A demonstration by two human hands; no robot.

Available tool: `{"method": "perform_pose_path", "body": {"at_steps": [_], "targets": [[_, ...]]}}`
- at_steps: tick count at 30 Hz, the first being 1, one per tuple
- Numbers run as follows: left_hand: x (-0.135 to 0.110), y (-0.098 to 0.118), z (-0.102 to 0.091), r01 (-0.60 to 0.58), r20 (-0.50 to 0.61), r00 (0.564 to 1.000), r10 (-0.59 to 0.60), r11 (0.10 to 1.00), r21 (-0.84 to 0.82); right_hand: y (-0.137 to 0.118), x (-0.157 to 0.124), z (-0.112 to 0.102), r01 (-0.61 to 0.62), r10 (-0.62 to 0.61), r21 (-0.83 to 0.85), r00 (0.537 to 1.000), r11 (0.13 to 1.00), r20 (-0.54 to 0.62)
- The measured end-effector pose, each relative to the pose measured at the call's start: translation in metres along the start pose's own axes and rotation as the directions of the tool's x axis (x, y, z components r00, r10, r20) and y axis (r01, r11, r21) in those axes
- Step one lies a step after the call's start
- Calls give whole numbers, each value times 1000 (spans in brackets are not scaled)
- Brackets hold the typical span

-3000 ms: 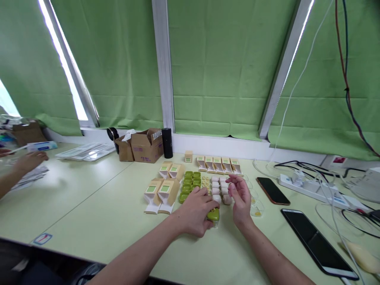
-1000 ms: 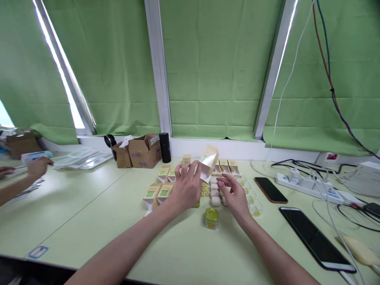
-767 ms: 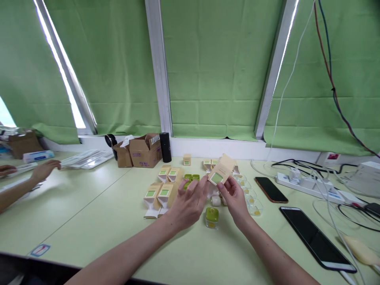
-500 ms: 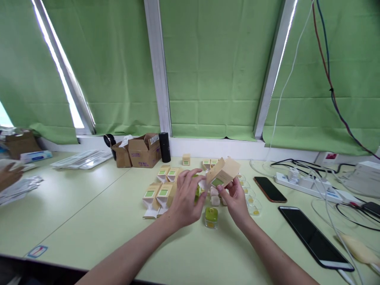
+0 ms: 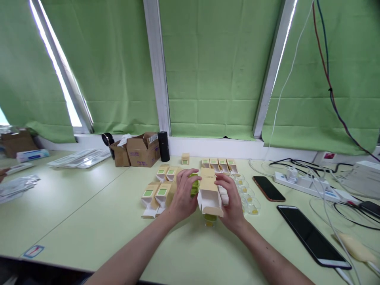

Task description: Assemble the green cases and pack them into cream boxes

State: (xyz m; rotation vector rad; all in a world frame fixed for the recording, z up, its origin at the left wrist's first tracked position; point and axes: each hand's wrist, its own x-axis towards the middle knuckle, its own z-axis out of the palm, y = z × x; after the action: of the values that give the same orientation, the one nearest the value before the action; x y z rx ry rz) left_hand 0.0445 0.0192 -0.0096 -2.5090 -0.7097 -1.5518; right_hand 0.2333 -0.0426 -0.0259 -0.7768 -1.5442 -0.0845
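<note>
Over the pale table [image 5: 103, 229], a two-sided grip was on!
Left hand [image 5: 185, 194] and right hand [image 5: 233, 202], fingers half-curled, clasped the small tan carton [image 5: 208, 185] between them, its white mouth gaping this way; below it peeked the green-lidded cup [image 5: 209, 218], partly hidden.

On your R you have a smaller phone [image 5: 268, 188] and, nearer to you, a larger phone [image 5: 314, 236], both w/ dark screens. Beyond the larger one lies a white pwr strip [image 5: 313, 190]. At the back, L of ctr, an open brown carton [image 5: 141, 152] stands just beside a black cylinder [image 5: 164, 147].
</note>
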Motion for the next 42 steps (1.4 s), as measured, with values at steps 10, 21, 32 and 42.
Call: {"method": "perform_pose_path", "body": {"at_steps": [10,21,32,42], "targets": [[-2,-1,-9,-175,-106,978,179,984,42,7,2,-9,140,-140,-117,990,983,3],[-14,-3,9,320,111,944,-312,771,-551,17,17,-17,62,-63,-120,998,991,-9],[-1,8,5,549,396,778,-487,222,-806,14,-2,-15,50,-31,-106,984,993,174],[-4,12,11,590,416,738,-532,208,-780,9,-10,-8,-138,130,23,968,990,216]]}}
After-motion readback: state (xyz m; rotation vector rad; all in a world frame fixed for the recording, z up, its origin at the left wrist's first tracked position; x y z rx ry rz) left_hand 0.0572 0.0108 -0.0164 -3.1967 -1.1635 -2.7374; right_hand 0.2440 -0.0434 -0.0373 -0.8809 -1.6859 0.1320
